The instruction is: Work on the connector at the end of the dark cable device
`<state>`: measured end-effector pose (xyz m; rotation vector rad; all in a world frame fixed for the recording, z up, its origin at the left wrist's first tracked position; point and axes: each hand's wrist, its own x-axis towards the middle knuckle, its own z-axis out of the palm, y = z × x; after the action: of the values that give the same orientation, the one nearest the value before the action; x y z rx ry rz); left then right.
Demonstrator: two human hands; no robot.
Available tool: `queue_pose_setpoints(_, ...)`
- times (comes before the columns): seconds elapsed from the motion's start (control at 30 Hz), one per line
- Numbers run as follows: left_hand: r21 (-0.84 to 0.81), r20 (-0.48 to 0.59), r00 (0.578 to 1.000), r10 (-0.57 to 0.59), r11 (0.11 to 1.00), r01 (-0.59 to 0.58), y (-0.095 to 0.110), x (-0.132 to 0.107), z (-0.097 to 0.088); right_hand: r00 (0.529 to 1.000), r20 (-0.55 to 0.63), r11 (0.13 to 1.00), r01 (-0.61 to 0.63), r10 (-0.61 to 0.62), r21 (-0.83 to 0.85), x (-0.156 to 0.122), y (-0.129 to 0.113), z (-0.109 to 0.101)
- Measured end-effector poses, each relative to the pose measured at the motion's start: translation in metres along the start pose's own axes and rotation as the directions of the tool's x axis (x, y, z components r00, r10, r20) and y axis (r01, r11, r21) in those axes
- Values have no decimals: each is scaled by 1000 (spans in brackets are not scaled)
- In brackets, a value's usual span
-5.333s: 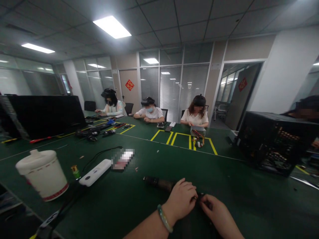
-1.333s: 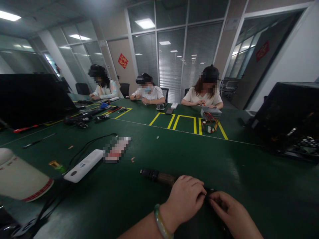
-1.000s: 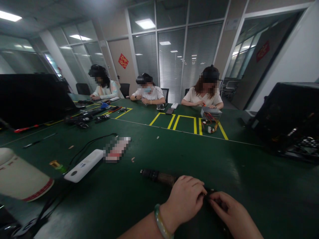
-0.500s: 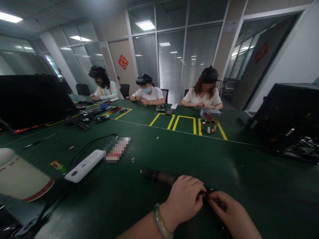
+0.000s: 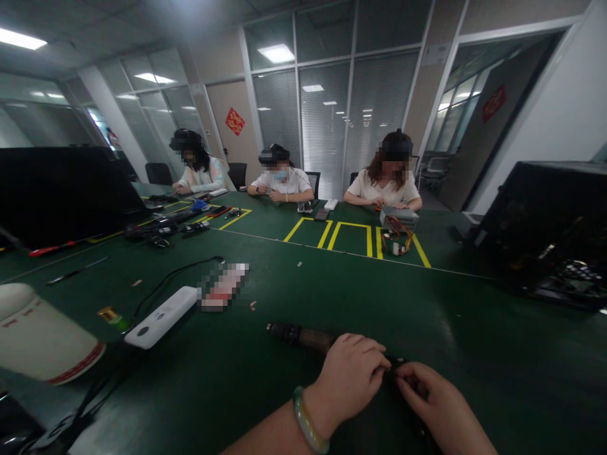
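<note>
A dark cylindrical tool (image 5: 298,334) lies on the green table (image 5: 332,291), its tip pointing left. My left hand (image 5: 351,376), with a green bangle on the wrist, is curled over the tool's right part. My right hand (image 5: 434,404) is closed beside it, fingertips meeting the left hand's at a small dark part that I cannot make out.
A white power bank (image 5: 161,317) with a black cable and a white lidded cup (image 5: 42,341) lie at the left. A black open computer case (image 5: 550,227) stands at the right. Three people sit at the far side by yellow tape marks (image 5: 351,237).
My hands stay together on the tool with hardly any movement. The view has tilted down compared with five seconds ago, so the ceiling shows less.
</note>
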<state>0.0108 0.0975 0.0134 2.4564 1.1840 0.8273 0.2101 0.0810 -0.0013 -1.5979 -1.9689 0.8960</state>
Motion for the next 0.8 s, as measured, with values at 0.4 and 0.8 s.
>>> queue_pose_setpoints(0.4, 23, 24, 1000, -19, 1000, 18, -1, 0, 0, 1000, 3, 1000, -10, 10, 10, 1, 4, 2)
queue_pose_setpoints(0.8, 87, 54, 999, -5, 996, 0, 0, 0, -2, 1000, -18, 1000, 11, -11, 7, 3, 12, 4)
